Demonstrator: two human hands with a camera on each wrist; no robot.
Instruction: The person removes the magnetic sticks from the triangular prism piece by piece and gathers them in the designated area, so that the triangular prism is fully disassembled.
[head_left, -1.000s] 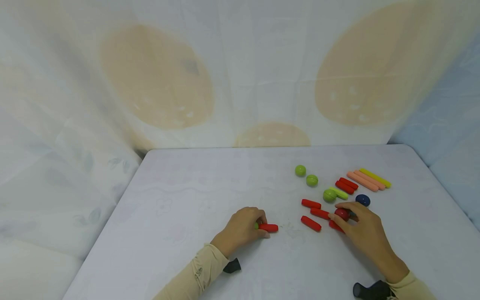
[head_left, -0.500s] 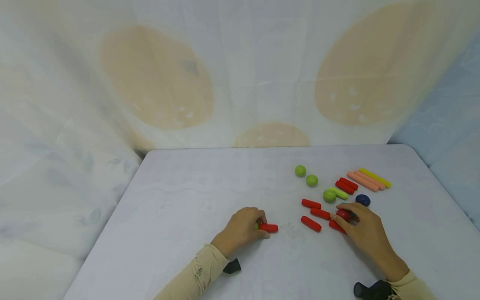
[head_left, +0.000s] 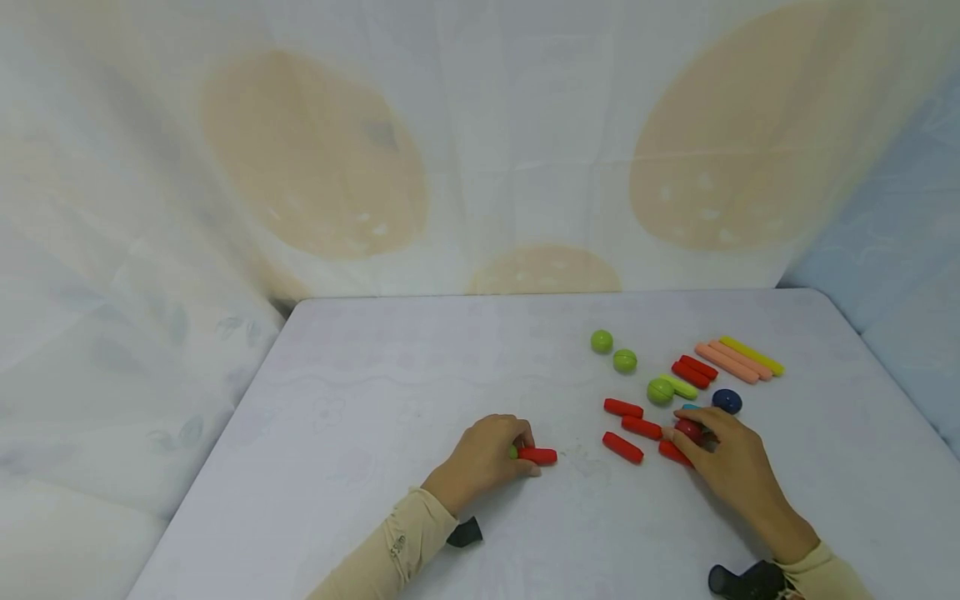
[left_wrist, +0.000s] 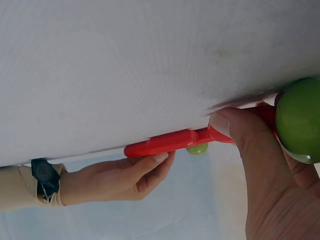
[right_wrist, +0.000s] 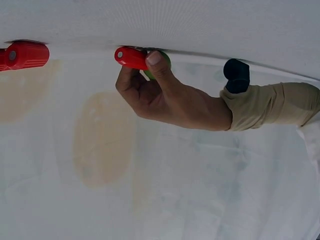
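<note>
On the white table [head_left: 420, 375] my left hand [head_left: 521, 454] pinches a small green ball [head_left: 513, 452] with a short red stick [head_left: 540, 456] pointing right from it. The left wrist view shows the thumb [left_wrist: 235, 131] pressed on that red stick [left_wrist: 165, 142] beside the green ball [left_wrist: 299, 120]. My right hand [head_left: 686, 433] curls its thumb and fingers round a dark red ball [head_left: 688, 429], and a red stick [head_left: 672, 452] lies under them. In the right wrist view the left hand [right_wrist: 150, 65] grips its red stick [right_wrist: 131, 57].
Two red sticks [head_left: 624, 408] [head_left: 622, 447] lie left of the right hand. Behind it are a dark blue ball [head_left: 726, 401], three green balls [head_left: 602, 341] [head_left: 625, 360] [head_left: 660, 391], a lime stick [head_left: 681, 386], more red sticks [head_left: 694, 371], peach sticks [head_left: 731, 362] and a yellow stick [head_left: 752, 355].
The right hand's fingers have drawn in slightly round the dark red ball, which shifted a little to the right. The left hand has stayed still.
</note>
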